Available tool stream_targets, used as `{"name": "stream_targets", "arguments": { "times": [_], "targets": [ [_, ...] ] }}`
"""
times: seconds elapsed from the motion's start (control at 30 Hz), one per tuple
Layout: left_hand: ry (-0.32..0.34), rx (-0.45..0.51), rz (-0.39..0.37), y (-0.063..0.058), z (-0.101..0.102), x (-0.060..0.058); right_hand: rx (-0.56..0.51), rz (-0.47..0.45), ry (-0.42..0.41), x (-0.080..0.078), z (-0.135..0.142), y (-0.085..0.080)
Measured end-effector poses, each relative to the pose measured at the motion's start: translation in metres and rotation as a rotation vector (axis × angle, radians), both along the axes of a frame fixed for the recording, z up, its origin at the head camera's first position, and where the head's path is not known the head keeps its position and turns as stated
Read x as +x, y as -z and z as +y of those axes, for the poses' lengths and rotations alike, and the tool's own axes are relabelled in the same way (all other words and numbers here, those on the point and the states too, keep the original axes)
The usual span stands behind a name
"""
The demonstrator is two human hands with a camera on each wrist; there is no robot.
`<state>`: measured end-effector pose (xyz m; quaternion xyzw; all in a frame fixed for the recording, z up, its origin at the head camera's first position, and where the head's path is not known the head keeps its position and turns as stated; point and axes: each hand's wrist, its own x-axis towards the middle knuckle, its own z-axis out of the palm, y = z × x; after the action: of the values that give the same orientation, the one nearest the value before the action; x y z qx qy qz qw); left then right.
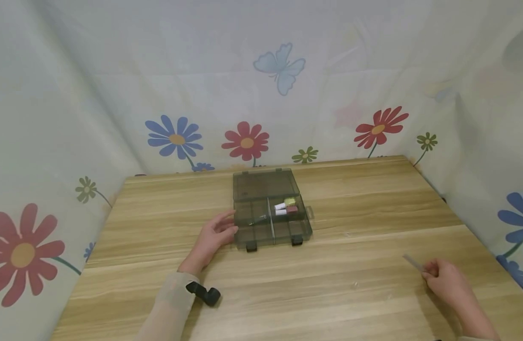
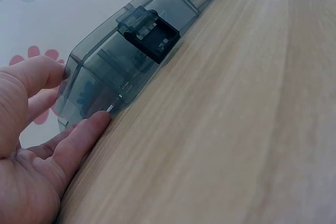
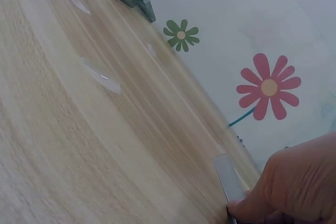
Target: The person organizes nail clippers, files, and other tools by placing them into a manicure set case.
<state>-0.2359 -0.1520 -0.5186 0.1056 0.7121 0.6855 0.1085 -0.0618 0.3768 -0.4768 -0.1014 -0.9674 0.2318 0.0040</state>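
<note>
A smoky grey, see-through compartment box (image 1: 264, 184) lies with its lid folded back on the table. Two small nail polish bottles, one yellow-green (image 1: 290, 201) and one dark red (image 1: 292, 209), both white-capped, lie in its right part. My left hand (image 1: 214, 234) rests at the box's left side, fingers and thumb spread and loosely extended; in the left wrist view its fingertips touch the box wall (image 2: 100, 64). At the right of the table, away from the box, my right hand (image 1: 448, 282) pinches one end of a thin flat grey strip (image 3: 227, 174), like a nail file.
On the wooden table (image 1: 312, 293), clear curved slivers (image 3: 102, 77) shaped like false nails lie between the box and my right hand. Two black latches (image 1: 251, 246) are at the box's front edge. A flower-printed cloth (image 1: 329, 94) hangs behind and beside the table.
</note>
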Motion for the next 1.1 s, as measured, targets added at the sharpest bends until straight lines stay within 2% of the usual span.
{"name": "stream_targets", "arguments": {
  "times": [0.17,0.53,0.83,1.1],
  "targets": [
    [-0.009,-0.004,0.001,-0.001,0.0,0.001,0.009,0.02,-0.018,0.0,-0.002,0.0],
    [0.004,-0.014,-0.016,-0.004,0.0,0.0,0.038,0.136,-0.011,-0.001,-0.005,0.005],
    [0.042,-0.005,-0.024,-0.024,0.0,0.01,0.027,0.172,-0.037,-0.009,-0.009,0.0],
    [0.041,-0.008,-0.035,-0.026,0.0,0.011,0.023,0.186,-0.08,-0.018,-0.017,-0.009]
  ]
}}
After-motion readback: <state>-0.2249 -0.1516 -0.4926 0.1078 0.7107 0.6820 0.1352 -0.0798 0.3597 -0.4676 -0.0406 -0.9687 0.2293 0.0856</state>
